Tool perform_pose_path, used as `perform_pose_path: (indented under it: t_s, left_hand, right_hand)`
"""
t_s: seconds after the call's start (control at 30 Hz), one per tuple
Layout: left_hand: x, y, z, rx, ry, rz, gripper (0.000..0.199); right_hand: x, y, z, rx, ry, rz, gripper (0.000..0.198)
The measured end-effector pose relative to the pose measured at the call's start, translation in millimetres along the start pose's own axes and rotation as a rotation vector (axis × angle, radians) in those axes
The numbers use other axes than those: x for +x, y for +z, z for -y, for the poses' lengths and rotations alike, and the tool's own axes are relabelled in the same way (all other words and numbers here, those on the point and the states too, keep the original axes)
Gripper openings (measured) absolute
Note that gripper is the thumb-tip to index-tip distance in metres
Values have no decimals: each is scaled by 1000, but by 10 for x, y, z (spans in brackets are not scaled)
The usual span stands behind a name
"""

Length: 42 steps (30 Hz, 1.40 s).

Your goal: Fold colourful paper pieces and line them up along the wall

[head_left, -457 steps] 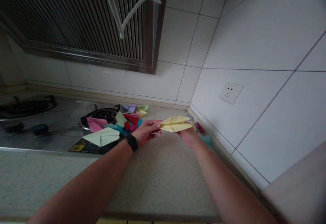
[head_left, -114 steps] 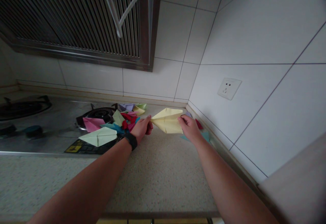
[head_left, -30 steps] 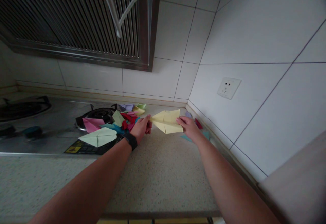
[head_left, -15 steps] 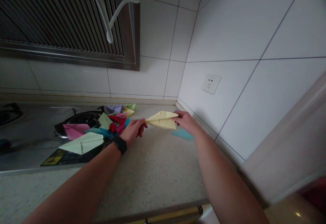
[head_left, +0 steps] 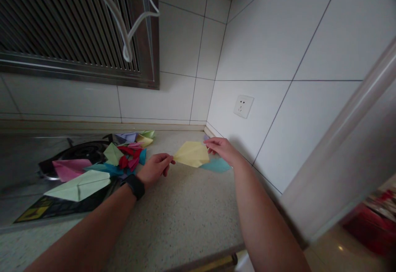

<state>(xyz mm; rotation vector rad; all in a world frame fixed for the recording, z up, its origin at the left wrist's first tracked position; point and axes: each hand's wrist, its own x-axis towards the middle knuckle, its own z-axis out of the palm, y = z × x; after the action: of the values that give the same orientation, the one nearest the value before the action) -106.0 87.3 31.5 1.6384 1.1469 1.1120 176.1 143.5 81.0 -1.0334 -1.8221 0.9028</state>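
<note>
A pale yellow paper airplane (head_left: 192, 154) is held above the counter between my two hands, a broad smooth side facing me. My left hand (head_left: 157, 167), with a dark watch on the wrist, pinches its narrow left tip. At its wide right end the fingers of my right hand (head_left: 222, 147) close on the upper corner. Just under and behind it, a light blue piece of paper (head_left: 218, 165) lies on the counter, partly covered. Left of my left hand is a heap of folded coloured papers, among them a pale green paper airplane (head_left: 81, 185) and a pink one (head_left: 71, 169).
The heap lies over a gas stove burner (head_left: 51, 162) on the left. A ridged range hood (head_left: 77, 29) with a hanging white cable (head_left: 125, 37) is above. The tiled wall on the right carries a socket (head_left: 243, 106). The speckled counter (head_left: 185, 214) ends at a front edge.
The yellow paper airplane has been turned, so its creased, layered side gives way to a smooth broad face. Both hands stay on it. The camera view has shifted slightly right.
</note>
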Motion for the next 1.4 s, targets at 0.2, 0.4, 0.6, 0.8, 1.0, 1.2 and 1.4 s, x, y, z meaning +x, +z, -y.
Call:
perform_pose_path:
  t_s: [0.2,0.4,0.6,0.8,1.0,1.2,1.4]
  left_hand:
    - [-12,16,69,74,2,79,39]
    - [-5,14,118,83,-59,133,40]
    - [20,9,146,67,-63,196,39]
    - [40,-4,180,83,-68,218,41]
    - [28,-1,174,65,-80,238,40]
    - [14,-5,152,93,-89,254,41]
    - [8,-20,153,117,-89,262,42]
  right_hand:
    - [27,-102,-48,-231,-62,-14,22]
    - [-46,-401,-64,-583,-9,-160,16]
    - [-138,-523,-94,-711,252,-71,16]
    - [-176,-500,-100,-941,323,-40,11]
    - [-113,-300,-59,-904,36,140,24]
    - [-47,-80,-172,-967,148,340,20]
    - [-34,-102,-218,-1114,229,289,16]
